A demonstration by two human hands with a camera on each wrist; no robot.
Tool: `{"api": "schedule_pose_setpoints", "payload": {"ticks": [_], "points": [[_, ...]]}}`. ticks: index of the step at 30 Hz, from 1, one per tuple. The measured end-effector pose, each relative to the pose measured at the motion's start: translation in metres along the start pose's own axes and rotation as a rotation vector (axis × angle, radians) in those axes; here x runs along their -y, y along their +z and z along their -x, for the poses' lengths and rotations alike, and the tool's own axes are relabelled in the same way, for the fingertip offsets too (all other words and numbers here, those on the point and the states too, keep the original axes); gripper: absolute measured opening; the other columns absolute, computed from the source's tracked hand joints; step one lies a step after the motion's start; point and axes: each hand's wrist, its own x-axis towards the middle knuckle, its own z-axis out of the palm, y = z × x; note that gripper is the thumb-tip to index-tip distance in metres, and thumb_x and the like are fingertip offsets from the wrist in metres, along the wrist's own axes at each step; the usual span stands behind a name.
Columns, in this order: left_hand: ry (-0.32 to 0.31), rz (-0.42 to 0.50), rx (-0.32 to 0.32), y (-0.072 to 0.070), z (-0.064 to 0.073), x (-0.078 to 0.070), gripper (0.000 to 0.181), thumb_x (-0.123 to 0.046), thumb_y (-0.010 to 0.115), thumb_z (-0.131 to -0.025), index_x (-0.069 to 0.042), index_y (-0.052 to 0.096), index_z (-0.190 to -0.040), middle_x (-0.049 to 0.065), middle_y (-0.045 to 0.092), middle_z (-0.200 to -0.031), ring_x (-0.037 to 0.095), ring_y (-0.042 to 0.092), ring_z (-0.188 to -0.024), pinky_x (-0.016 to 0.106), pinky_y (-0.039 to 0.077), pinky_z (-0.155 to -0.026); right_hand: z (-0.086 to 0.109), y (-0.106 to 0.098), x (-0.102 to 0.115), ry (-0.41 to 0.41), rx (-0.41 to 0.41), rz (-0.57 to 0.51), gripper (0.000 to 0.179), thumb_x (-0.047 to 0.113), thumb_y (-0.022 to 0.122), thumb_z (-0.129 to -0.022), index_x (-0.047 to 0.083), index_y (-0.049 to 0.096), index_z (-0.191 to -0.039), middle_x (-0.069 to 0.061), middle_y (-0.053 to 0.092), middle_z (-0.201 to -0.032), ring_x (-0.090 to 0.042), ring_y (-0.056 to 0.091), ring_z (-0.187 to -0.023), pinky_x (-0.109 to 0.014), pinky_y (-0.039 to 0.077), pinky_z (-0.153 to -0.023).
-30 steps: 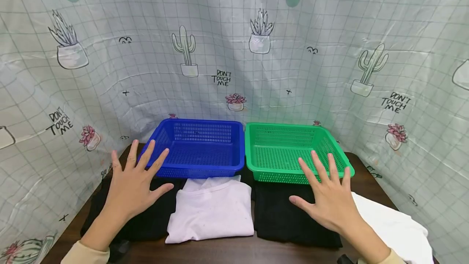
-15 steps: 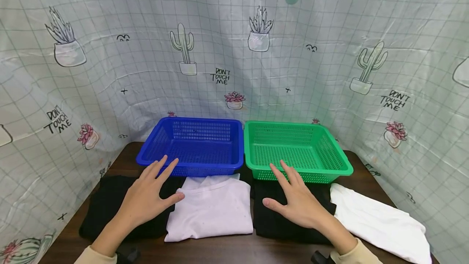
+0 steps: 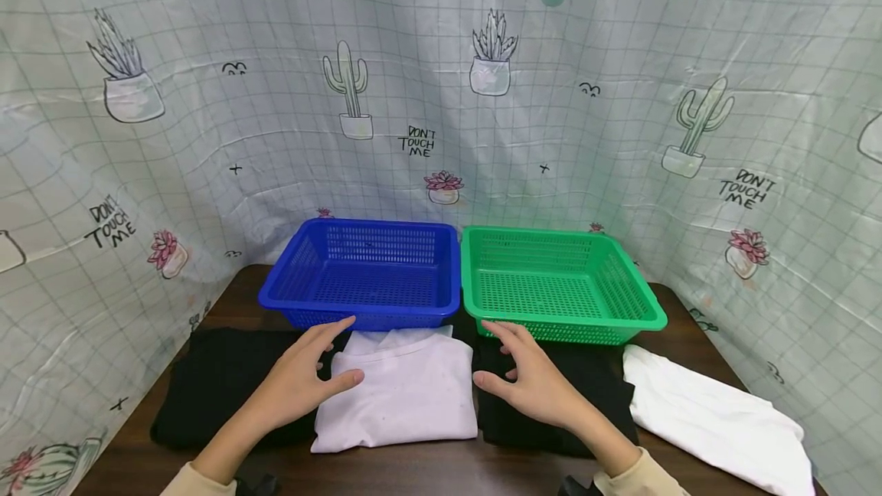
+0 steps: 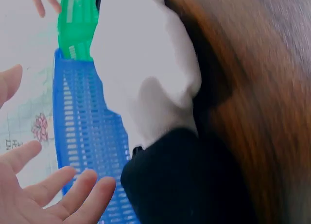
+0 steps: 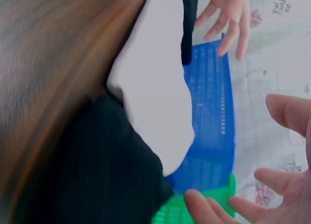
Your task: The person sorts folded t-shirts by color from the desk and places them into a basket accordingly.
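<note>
My left hand (image 3: 303,380) hovers over the inner side of a folded black garment (image 3: 207,385), its thumb towards a folded pale shirt (image 3: 406,396) in the middle. Over a second folded black garment (image 3: 592,381) is my right hand (image 3: 529,381), with its thumb pointing inward. Both hands have relaxed, spread fingers and hold nothing. In the left wrist view the left hand's fingers (image 4: 85,190) appear apart from the cloth. The right wrist view likewise shows the right hand (image 5: 277,199) with nothing in it. A white folded garment (image 3: 717,419) lies at the far right.
Behind the garments stand a blue plastic basket (image 3: 375,282) and a green one (image 3: 540,293), side by side with nothing in them. All rest on a dark wooden table (image 3: 386,473). A cactus-print curtain (image 3: 441,83) closes off the back and sides.
Both hands have come down and inward, nearer each other, and their widely spread fingers have relaxed. The garments and baskets have stayed in place.
</note>
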Motion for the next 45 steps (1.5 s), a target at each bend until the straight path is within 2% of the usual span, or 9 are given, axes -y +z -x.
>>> {"api": "schedule_pose_setpoints", "payload": {"ticks": [3,6,9,12,18,23,32,40,45], "points": [[-0.060,0.060,0.046,0.003,-0.001,0.001,0.080,-0.047,0.079,-0.096,-0.020,0.045,-0.163,0.017,0.055,-0.150,0.032,0.063,-0.118,0.042,0.060,-0.086,-0.005,0.008,0.001,0.026,0.046,-0.088,0.076,0.038,0.078,-0.099,0.019,0.042,-0.163,-0.013,0.043,-0.160,-0.040,0.056,-0.133,-0.039,0.061,-0.090],[-0.116,0.090,0.082,0.004,-0.001,0.001,0.079,-0.042,0.081,-0.095,-0.015,0.047,-0.161,0.016,0.061,-0.138,0.024,0.064,-0.106,0.035,0.056,-0.078,-0.012,0.016,0.002,0.073,0.100,-0.215,0.076,0.035,0.077,-0.100,0.017,0.041,-0.164,-0.019,0.042,-0.161,-0.040,0.061,-0.131,-0.045,0.060,-0.094],[-0.153,0.099,0.110,0.006,-0.003,0.000,0.079,-0.038,0.083,-0.094,-0.009,0.048,-0.159,0.014,0.063,-0.125,0.019,0.061,-0.095,0.035,0.053,-0.075,-0.018,0.024,0.003,0.140,0.145,-0.363,0.078,0.031,0.075,-0.101,0.014,0.036,-0.166,-0.024,0.038,-0.163,-0.038,0.064,-0.128,-0.051,0.059,-0.097],[-0.181,0.094,0.128,0.009,-0.007,-0.001,0.081,-0.038,0.084,-0.092,-0.006,0.049,-0.158,0.015,0.065,-0.120,0.018,0.063,-0.093,0.040,0.055,-0.079,-0.024,0.030,0.001,0.207,0.170,-0.450,0.082,0.026,0.075,-0.101,0.009,0.030,-0.167,-0.029,0.035,-0.163,-0.037,0.067,-0.124,-0.052,0.060,-0.096],[-0.240,0.038,0.128,0.014,-0.012,-0.003,0.083,-0.035,0.086,-0.089,-0.003,0.049,-0.157,0.027,0.068,-0.128,0.035,0.070,-0.109,0.057,0.057,-0.092,-0.037,0.039,-0.004,0.311,0.193,-0.485,0.088,0.022,0.076,-0.099,0.004,0.024,-0.167,-0.034,0.038,-0.157,-0.041,0.067,-0.121,-0.056,0.061,-0.089],[-0.265,-0.010,0.131,0.018,-0.016,-0.002,0.083,-0.025,0.088,-0.087,-0.003,0.048,-0.157,0.031,0.068,-0.131,0.046,0.065,-0.123,0.063,0.055,-0.096,-0.047,0.049,-0.006,0.354,0.227,-0.562,0.089,0.020,0.075,-0.099,0.003,0.020,-0.168,-0.031,0.048,-0.150,-0.042,0.066,-0.121,-0.060,0.060,-0.090],[-0.237,-0.096,0.142,0.028,-0.024,-0.010,0.079,-0.014,0.089,-0.086,-0.006,0.052,-0.155,0.025,0.069,-0.131,0.044,0.065,-0.121,0.059,0.056,-0.093,-0.053,0.067,-0.007,0.370,0.231,-0.637,0.089,0.010,0.077,-0.094,0.003,0.024,-0.165,-0.021,0.061,-0.127,-0.027,0.070,-0.103,-0.054,0.061,-0.088],[-0.238,0.053,0.151,0.036,-0.032,-0.012,0.076,-0.006,0.088,-0.085,-0.006,0.054,-0.153,0.019,0.070,-0.129,0.033,0.067,-0.119,0.054,0.056,-0.097,-0.048,0.057,-0.011,0.367,0.179,-0.603,0.087,0.000,0.072,-0.089,0.002,0.028,-0.164,-0.018,0.058,-0.114,-0.027,0.068,-0.096,-0.049,0.062,-0.080],[-0.224,-0.078,0.103,0.036,-0.026,-0.019,0.072,-0.013,0.088,-0.087,-0.005,0.056,-0.151,0.021,0.066,-0.126,0.039,0.064,-0.114,0.056,0.055,-0.094,-0.045,0.051,-0.012,0.346,0.164,-0.547,0.087,-0.002,0.072,-0.088,0.001,0.029,-0.163,-0.020,0.059,-0.113,-0.028,0.068,-0.095,-0.050,0.062,-0.079]]}}
